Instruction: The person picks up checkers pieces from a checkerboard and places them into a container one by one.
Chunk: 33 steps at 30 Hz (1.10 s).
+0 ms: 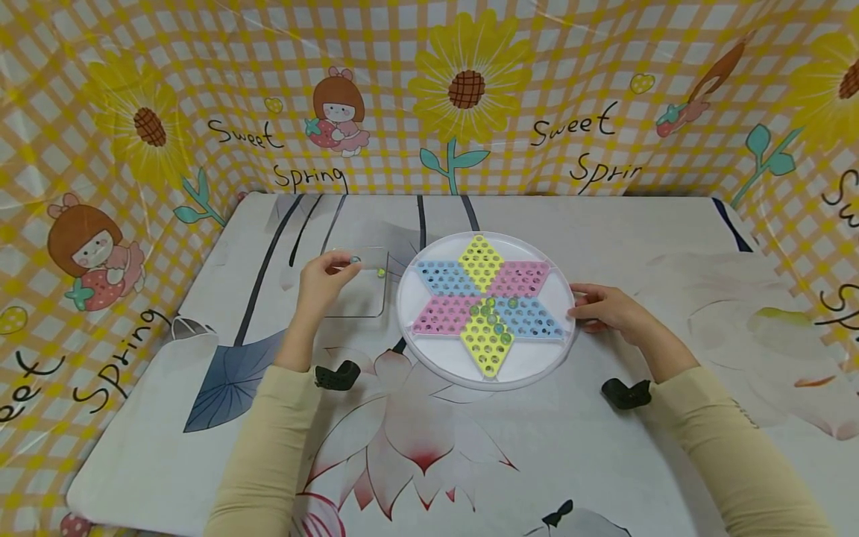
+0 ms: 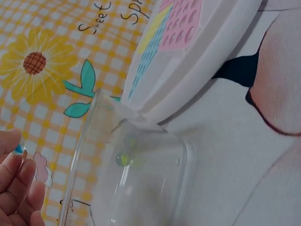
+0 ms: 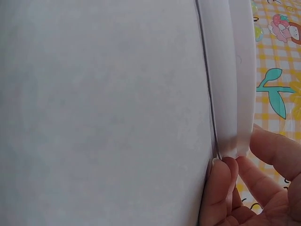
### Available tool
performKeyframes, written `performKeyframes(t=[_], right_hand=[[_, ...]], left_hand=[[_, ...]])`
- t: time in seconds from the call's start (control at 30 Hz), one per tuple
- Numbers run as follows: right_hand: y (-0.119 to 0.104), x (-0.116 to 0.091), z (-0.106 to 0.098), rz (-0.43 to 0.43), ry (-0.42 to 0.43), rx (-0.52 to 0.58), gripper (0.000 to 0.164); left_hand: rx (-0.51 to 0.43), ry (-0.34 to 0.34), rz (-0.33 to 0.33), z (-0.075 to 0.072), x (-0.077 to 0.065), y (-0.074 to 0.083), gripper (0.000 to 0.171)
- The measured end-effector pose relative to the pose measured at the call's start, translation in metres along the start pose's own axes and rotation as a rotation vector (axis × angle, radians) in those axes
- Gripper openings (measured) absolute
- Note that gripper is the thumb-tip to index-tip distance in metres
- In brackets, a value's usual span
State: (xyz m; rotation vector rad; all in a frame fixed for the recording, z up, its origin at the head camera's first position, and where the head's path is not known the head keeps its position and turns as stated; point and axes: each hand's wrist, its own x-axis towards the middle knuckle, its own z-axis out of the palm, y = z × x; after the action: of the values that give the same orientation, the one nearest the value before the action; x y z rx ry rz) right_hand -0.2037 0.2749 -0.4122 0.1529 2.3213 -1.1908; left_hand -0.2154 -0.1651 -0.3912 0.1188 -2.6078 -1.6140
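Observation:
My left hand (image 1: 323,286) pinches a clear marble with a blue swirl (image 2: 19,149) between thumb and fingertips, above a clear plastic box (image 1: 385,294). A yellow-green marble (image 2: 123,159) lies inside that box. To its right is a round white Chinese checkers board (image 1: 436,355) with a pink, blue and yellow star. Several marbles (image 1: 492,318) sit in the holes near the star's middle and toward its lower right. At the board's right side, my right hand (image 1: 602,309) grips the rim (image 3: 242,70), thumb and fingers on either side of it.
A white cloth with a printed lotus (image 1: 423,425) covers the table. Behind and at the sides hangs a yellow checked cloth (image 1: 389,45) with sunflowers. A white looped item (image 1: 191,328) lies at the table's left edge. Black wrist devices (image 1: 625,394) sit at both cuffs.

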Motion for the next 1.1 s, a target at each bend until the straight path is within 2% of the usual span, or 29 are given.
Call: performKeyframes(t=[0.43, 0.87, 1.1], right_hand=[[0.003, 0.001, 0.000, -0.009, 0.008, 0.000, 0.067], [0.003, 0.002, -0.001, -0.015, 0.006, 0.007, 0.067], [0.002, 0.000, -0.001, -0.013, 0.004, 0.005, 0.067]], left_hand=[[-0.007, 0.066, -0.008, -0.005, 0.000, -0.009, 0.026], [-0.011, 0.059, -0.035, -0.005, 0.000, -0.010, 0.027], [-0.016, 0.065, -0.011, -0.006, 0.001, -0.011, 0.027]])
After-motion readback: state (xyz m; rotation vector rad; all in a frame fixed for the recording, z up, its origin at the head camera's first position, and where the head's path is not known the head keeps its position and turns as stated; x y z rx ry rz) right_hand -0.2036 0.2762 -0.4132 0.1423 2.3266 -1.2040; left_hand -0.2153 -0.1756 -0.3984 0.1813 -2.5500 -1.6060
